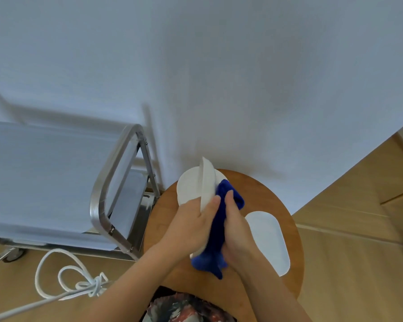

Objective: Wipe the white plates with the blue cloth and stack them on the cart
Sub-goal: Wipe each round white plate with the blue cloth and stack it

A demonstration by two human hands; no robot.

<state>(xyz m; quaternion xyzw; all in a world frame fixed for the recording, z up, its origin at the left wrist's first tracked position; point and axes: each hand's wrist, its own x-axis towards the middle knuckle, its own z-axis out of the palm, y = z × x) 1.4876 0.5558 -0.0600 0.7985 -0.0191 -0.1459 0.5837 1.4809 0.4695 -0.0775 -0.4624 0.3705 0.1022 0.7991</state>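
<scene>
blue cloth (221, 219) pressed by right hand (236, 231) against left hand's (191, 226) plate (207, 182).

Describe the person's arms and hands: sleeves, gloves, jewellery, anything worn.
Both forearms are bare up to the frame's lower edge, with no sleeve in view. The left hand and right hand wear no gloves, and no rings, watch or bracelets show. Nails look short. A patterned garment shows at the bottom.

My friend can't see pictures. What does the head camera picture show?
A person's left hand holds a white plate on edge while the right hand rubs it with a blue cloth. Two more plates lie on the round wooden table, and a metal cart stands left.
</scene>
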